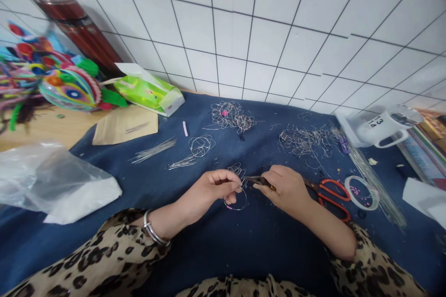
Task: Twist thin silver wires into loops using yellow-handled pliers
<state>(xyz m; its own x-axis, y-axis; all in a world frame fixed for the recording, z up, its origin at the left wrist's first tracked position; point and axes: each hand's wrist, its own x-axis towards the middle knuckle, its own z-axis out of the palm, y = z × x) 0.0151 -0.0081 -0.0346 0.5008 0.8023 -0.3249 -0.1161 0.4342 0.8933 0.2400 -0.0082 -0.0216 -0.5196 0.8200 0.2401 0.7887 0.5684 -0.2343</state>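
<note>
Between thumb and fingers, my left hand (216, 189) pinches a thin wire ring (245, 199) with small pink beads on its lower left. My right hand (286, 190) is wrapped round a pair of dark pliers (256, 179), jaws pointing left. The plier tips meet the wire close to my left fingertips; whether they grip it is too small to tell. Just behind my fingers lies a small coil of wire (237, 168) on the dark blue cloth (251, 246). Scissors (335, 195) with orange-red handles rest right of my right hand.
Wire tangles (306, 141) and straight wire pieces (155, 151) lie on the cloth. A round dish (375, 198) holding pink beads, long rods (379, 190) and a white mug (378, 129) are at right. A plastic bag (59, 181), green packet (146, 90) and red flask (81, 30) stand left.
</note>
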